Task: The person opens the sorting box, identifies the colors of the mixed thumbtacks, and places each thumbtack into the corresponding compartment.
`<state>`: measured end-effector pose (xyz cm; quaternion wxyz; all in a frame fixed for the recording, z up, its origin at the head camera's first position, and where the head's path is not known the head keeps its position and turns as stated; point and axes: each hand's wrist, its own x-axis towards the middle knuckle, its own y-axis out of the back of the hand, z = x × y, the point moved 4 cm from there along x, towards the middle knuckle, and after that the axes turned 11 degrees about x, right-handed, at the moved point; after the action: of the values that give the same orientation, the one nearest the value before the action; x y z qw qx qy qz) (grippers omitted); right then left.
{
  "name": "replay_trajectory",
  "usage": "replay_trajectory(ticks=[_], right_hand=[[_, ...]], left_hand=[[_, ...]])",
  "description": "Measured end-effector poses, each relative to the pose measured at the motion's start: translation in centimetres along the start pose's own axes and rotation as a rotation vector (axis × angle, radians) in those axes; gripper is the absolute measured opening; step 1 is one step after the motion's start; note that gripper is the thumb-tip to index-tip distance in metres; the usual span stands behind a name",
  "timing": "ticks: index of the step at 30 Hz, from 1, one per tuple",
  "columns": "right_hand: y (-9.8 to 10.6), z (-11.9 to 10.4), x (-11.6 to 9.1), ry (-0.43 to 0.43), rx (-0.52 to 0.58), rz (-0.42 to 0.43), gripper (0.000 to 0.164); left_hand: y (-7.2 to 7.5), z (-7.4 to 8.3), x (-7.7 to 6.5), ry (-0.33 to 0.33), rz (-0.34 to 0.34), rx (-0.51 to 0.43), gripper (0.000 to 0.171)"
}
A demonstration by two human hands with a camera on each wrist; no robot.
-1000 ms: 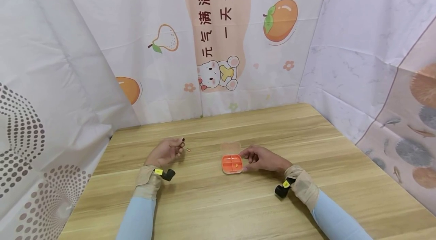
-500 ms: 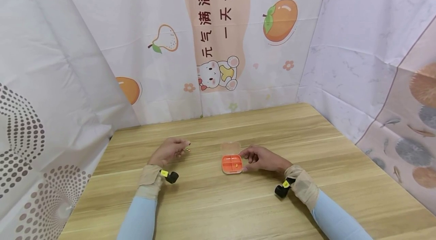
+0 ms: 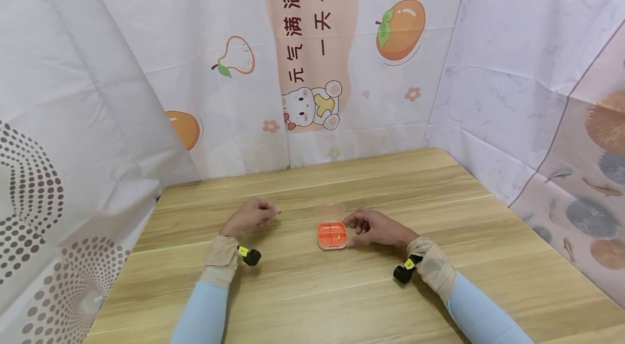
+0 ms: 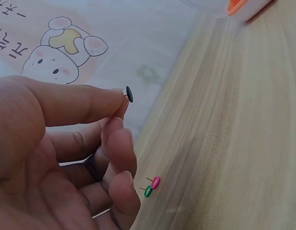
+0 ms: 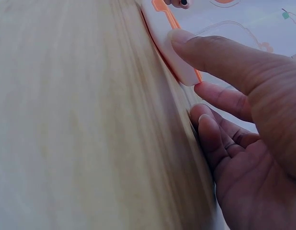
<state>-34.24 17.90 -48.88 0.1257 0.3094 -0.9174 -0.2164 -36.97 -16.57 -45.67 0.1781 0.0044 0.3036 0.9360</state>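
Note:
Between thumb and forefinger, my left hand (image 3: 249, 216) pinches a thumbtack with a black head (image 4: 129, 94), held above the table left of a small orange box. A pink thumbtack (image 4: 156, 182) and a green thumbtack (image 4: 148, 191) lie beneath on the wood; in the head view this hand hides them. The box (image 3: 324, 229) has a divided inside, with a small yellow piece (image 3: 339, 237) in its lower right compartment. Its clear lid (image 3: 330, 210) lies folded back. My right hand (image 3: 373, 227) holds the box's right side by thumb and forefinger, other fingers curled.
The wooden table (image 3: 303, 290) stretches all round the box. Behind it hangs a white printed curtain (image 3: 234, 138), with more cloth at the left and right sides. Both wrists carry small black cameras (image 3: 252, 257).
My left hand has moved right, toward the box, and turned over, its black thumbtack now pointing rightward. It has come to cover the loose tacks in the head view. The right hand stays put.

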Motion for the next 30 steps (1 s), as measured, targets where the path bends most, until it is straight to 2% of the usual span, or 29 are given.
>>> replay_trajectory(ticks=[13, 22, 30], right_hand=[[-0.2, -0.3, 0.0, -0.017, 0.020, 0.013, 0.049], [-0.3, -2.8, -0.7, -0.014, 0.055, 0.011, 0.048], [-0.2, -2.8, -0.7, 0.003, 0.058, 0.012, 0.049]], left_hand=[[-0.7, 0.5, 0.2, 0.001, -0.004, 0.034, 0.030], [-1.2, 1.1, 0.2, -0.016, -0.010, 0.054, 0.032], [-1.8, 1.6, 0.1, -0.026, -0.039, 0.050, 0.033]])
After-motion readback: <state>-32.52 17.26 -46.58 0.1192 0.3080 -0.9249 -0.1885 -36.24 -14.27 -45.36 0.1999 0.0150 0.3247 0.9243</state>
